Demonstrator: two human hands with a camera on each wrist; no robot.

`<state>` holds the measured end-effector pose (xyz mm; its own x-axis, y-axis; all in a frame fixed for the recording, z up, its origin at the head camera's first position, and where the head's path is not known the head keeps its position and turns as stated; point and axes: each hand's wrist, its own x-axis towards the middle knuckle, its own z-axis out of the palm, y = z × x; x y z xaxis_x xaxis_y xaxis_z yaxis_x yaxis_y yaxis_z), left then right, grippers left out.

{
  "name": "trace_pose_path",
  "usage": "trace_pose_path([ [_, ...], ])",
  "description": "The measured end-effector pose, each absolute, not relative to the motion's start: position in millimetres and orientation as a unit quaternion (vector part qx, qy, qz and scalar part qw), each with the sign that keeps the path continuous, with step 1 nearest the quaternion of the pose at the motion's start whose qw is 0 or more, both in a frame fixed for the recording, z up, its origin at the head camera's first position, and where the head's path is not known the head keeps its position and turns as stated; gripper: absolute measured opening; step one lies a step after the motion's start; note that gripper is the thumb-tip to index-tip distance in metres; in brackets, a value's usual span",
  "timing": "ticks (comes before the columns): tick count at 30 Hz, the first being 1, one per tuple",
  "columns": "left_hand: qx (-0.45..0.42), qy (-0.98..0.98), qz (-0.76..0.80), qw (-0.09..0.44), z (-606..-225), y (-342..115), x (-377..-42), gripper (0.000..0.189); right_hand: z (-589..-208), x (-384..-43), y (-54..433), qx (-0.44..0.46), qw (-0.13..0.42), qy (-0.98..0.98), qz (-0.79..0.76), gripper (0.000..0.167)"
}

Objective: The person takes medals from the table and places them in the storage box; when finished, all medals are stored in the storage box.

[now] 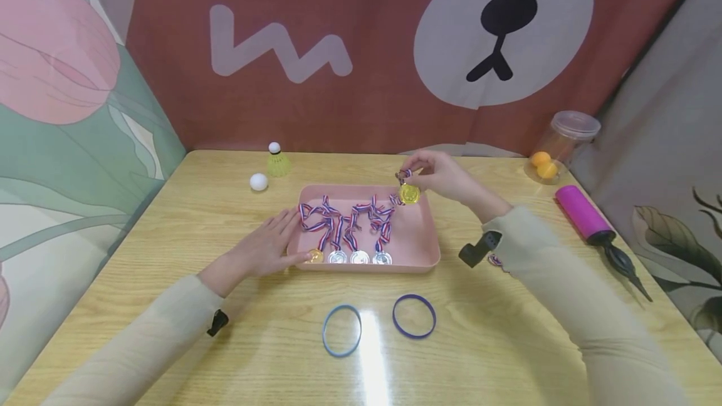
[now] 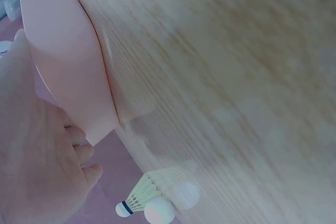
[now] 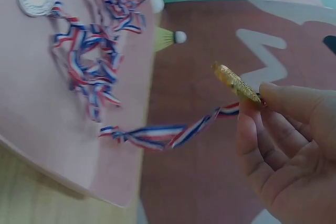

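Observation:
A gold medal (image 1: pixel 409 193) hangs from my right hand (image 1: pixel 442 177), which pinches it by its striped ribbon at the top. In the right wrist view, the red, white and blue ribbon (image 3: pixel 173 134) trails down into the pink tray (image 1: pixel 408 230). Along the tray's near side lie another gold medal (image 1: pixel 316 256) and several silver medals (image 1: pixel 360 257), their ribbons bunched behind them. My left hand (image 1: pixel 265 248) rests on the tray's left rim with fingers straight, the thumb reaching over the near left corner by the gold medal.
A light blue wristband (image 1: pixel 325 331) and a dark blue wristband (image 1: pixel 414 336) lie in front of the tray. Behind it at left are a white ball (image 1: pixel 259 182) and a shuttlecock (image 1: pixel 278 163). At right stand a clear jar (image 1: pixel 570 136) with orange balls and a pink hand pump (image 1: pixel 584 210).

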<state>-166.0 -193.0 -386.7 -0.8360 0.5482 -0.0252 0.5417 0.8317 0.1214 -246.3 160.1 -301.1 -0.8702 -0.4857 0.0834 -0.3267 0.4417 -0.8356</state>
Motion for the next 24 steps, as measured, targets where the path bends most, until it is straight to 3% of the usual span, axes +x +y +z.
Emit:
trace_pose_path([
  [12,0.287,0.956,0.058,0.023,-384.5,-191.6,-165.2,0.089,-330.6,-234.1,158.5,-0.240,0.155,0.869,-0.403,0.030],
  [24,0.288,0.955,0.062,0.023,-382.5,-190.5,-164.4,0.087,-363.8,-223.2,161.0,-0.307,0.209,0.848,-0.377,0.026],
])
